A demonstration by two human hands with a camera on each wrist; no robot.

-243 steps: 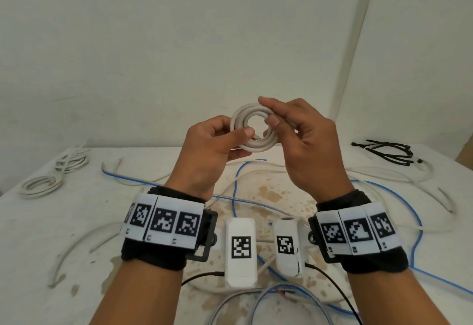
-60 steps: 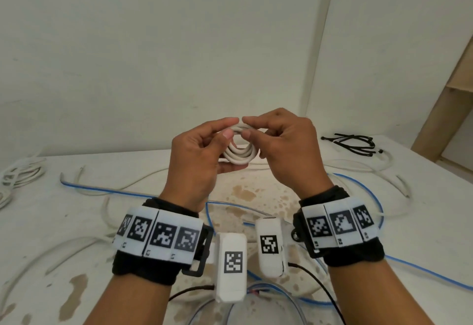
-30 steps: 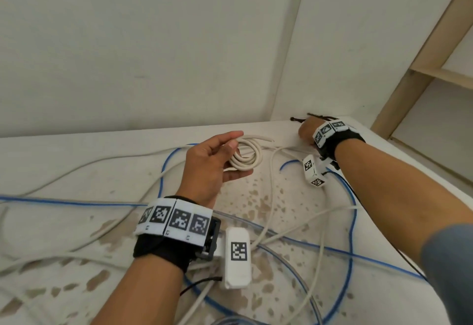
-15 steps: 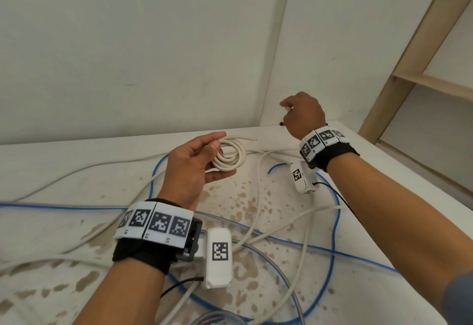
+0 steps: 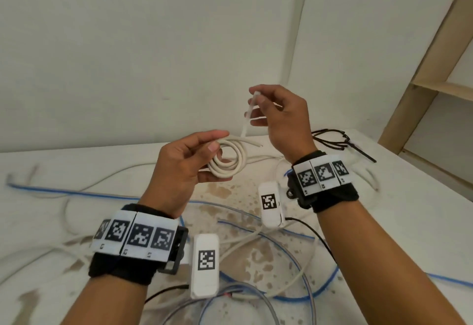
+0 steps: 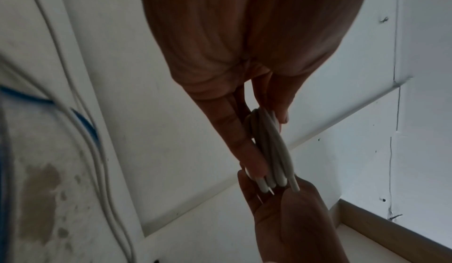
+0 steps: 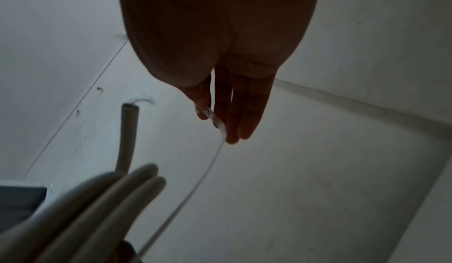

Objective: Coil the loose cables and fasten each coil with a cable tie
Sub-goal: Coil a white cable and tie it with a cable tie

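Coiled beige cable [image 5: 229, 159] sits in my left hand [image 5: 184, 168], held above the table [image 5: 409, 222], thumb on top and fingers beneath pinching the loops together; one cut end pokes out to the right. My right hand [image 5: 281, 117] is raised just above and beside it, thumb and forefinger pinching a pale cable tie [image 5: 247, 117] whose tail hangs down toward the coil. Loose blue cable [image 5: 317, 291] and white ones sprawl over the stained tabletop, with black ties [image 5: 332, 139] lying near the far right corner.
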